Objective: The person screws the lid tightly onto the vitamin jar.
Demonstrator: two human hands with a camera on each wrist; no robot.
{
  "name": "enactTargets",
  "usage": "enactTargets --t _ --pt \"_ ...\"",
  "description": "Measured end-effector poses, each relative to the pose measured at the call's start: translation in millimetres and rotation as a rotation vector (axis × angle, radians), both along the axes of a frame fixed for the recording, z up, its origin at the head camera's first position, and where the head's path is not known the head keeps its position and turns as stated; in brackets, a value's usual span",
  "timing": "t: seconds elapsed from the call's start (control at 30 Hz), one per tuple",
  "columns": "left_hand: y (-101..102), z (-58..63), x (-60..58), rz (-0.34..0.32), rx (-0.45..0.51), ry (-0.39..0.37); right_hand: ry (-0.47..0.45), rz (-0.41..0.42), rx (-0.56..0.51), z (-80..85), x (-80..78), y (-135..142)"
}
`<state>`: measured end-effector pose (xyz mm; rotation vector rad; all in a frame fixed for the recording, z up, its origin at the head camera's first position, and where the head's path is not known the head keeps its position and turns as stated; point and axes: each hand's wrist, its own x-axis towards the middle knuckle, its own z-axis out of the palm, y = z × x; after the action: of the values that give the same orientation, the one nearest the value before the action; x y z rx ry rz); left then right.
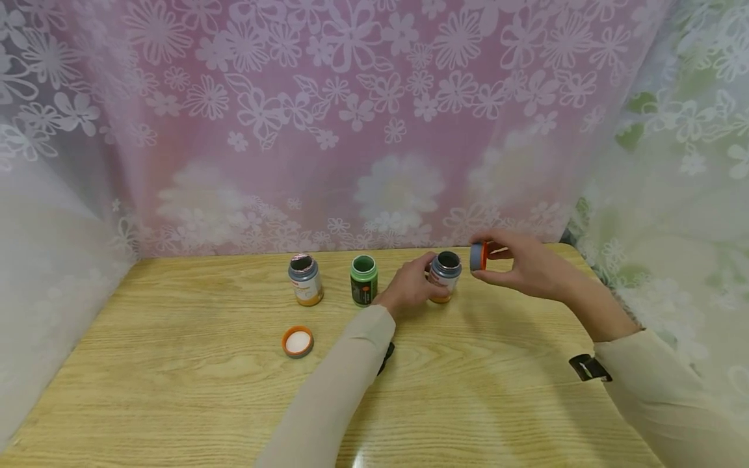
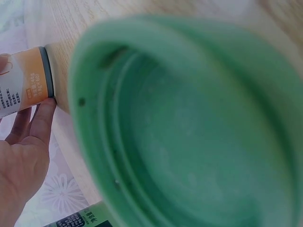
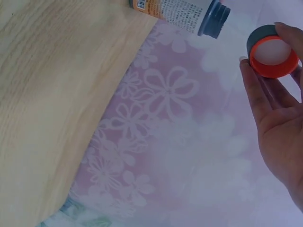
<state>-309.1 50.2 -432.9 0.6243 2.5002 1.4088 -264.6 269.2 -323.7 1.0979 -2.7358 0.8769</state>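
A: Where is the left hand (image 1: 412, 286), and what does it do?
B: Right of centre in the head view; its thumb and fingers wrap the open grey-necked jar (image 1: 446, 274), which stands upright on the table (image 1: 175, 390).
A: And the right hand (image 1: 521, 263)?
B: Farther right; it pinches a grey-and-orange cap (image 1: 478, 256) between thumb and fingertips, just beside the jar and apart from it.
A: What else stands about?
B: An open green bottle (image 1: 364, 283) mid-frame; a second open jar (image 1: 306, 283) left of it; below that, a loose cap (image 1: 298, 342), orange inside upward; a green lid (image 2: 189, 132) fills much of the left wrist view.
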Motion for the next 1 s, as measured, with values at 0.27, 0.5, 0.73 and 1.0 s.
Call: enactTargets --t 0.27,0.5,0.73,1.0 --pt "0 -1.8 -0.9 -0.002 0.013 -0.007 0.04 -0.131 -0.084 -12.5 -13.7 -8" --pt "-1 -0.4 -0.6 0.006 0.006 -0.001 -0.028 -0.132 -0.171 -22.0 -22.4 -20" --pt "0 -1.9 -1.5 0.004 -0.007 0.01 -0.084 -0.176 -0.249 -23.4 -20.5 -32" --pt "-3 -3.2 -2.1 -0.009 0.001 0.018 -0.082 -0.196 -0.313 -14.3 -8.5 -50"
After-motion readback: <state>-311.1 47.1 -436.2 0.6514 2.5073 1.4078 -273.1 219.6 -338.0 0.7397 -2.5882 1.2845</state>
